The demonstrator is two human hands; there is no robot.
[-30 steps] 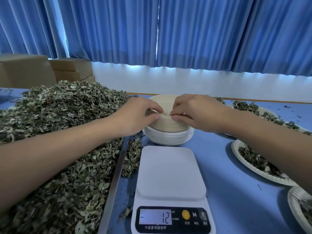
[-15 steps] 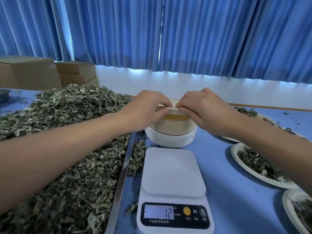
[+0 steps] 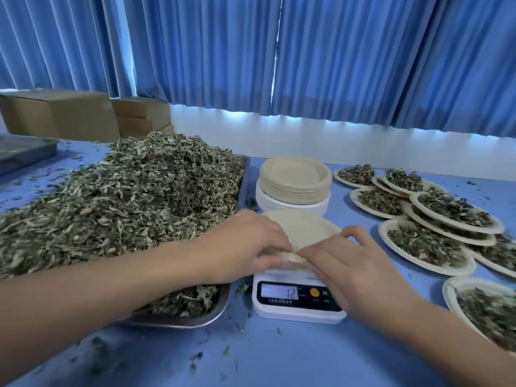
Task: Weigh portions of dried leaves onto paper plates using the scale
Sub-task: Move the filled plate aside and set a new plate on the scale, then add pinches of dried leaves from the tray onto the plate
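While the left hand (image 3: 251, 247) and right hand (image 3: 354, 269) pinch an empty paper plate (image 3: 304, 227) by its near rim over the scale (image 3: 298, 300), a second plate stuck underneath could skew the weighing; dried leaves (image 3: 125, 205) lie beside the left hand.

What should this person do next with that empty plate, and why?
Probably settle the empty plate flat on the scale and release it: left hand and right hand both pinch its near rim, and it holds no leaves yet.

left hand (image 3: 245, 247) and right hand (image 3: 354, 268) meet — fingers pinching, forearms extended
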